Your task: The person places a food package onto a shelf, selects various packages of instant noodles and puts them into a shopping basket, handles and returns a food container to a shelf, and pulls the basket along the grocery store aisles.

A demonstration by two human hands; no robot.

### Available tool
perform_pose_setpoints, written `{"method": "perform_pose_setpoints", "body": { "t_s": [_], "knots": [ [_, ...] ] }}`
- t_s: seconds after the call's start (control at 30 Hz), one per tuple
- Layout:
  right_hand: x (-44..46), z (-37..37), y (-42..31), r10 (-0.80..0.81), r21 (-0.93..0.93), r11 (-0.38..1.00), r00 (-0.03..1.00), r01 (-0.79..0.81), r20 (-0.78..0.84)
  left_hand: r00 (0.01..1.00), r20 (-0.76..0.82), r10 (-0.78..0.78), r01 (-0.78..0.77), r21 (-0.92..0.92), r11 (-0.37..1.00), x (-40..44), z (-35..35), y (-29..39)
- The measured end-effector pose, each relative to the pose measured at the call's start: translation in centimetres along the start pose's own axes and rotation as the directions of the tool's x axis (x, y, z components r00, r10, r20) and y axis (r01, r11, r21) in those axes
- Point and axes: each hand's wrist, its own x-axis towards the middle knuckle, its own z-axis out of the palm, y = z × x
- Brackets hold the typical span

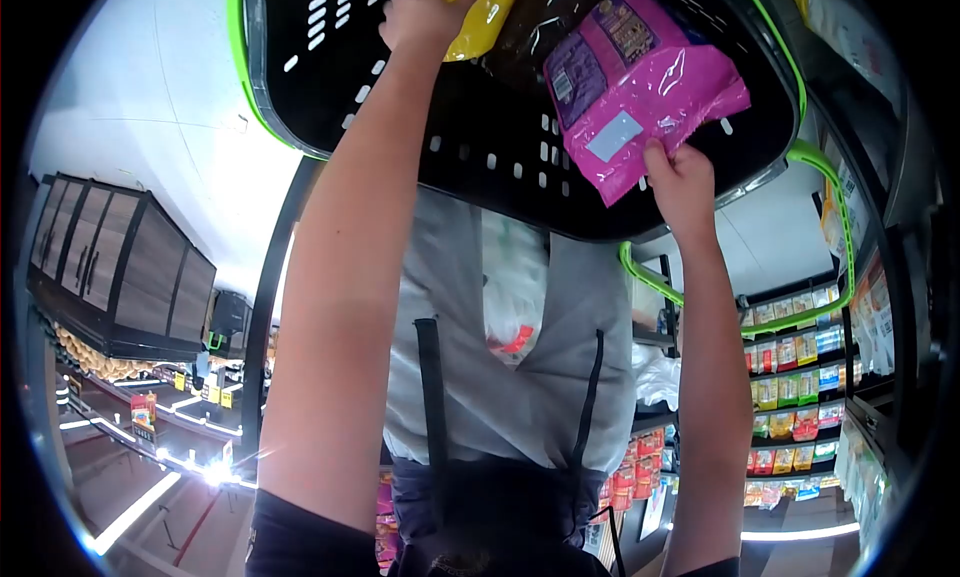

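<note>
My left hand [425, 17] reaches into a black shopping basket [400, 167] with slotted walls and a bright green edge. Its fingers are closed on a shiny yellow bag [490, 22] at the top of the view, and part of that bag is cut off by the frame. My right hand [683, 182] pinches the lower edge of a glossy pink bag [675, 92] between thumb and fingers. Purple printed panels, a barcode and a pale blank label show on the pink bag. Between the two bags lies a dark brown shiny package [540, 22].
A green basket handle [848, 247] loops out at the right. Shelves of colourful packets [790, 387] stand at lower right. A dark wood-panelled cabinet [120, 257] is on the left, with bright ceiling lights [140, 512] below it in view. My grey trousers [440, 267] are under the basket.
</note>
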Motion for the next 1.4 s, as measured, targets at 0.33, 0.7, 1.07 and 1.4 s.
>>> {"method": "perform_pose_setpoints", "body": {
  "t_s": [0.33,0.7,1.07,1.4],
  "knots": [
    [-2.7,-1.6,-0.7,0.028,0.046,0.999,0.998,-0.026,-0.053,0.854,-0.12,0.506,-0.481,0.186,0.857,2.9,-1.6,-6.0],
    [-5.4,-1.9,-2.8,-0.157,-0.067,0.987,0.971,0.148,-0.18,0.678,-0.42,0.604,-0.433,0.435,0.789,-2.2,0.4,-1.5],
    [-3.2,-1.6,-3.0,-0.231,-0.195,0.961,0.957,0.196,-0.175,0.878,0.25,0.408,-0.474,0.326,0.818,-5.5,8.4,5.3],
    [-3.8,-0.8,-2.1,-0.1,-0.259,0.964,0.981,0.054,-0.168,0.799,0.128,0.588,-0.589,-0.032,0.807,-5.1,4.9,-0.3]
  ]
}}
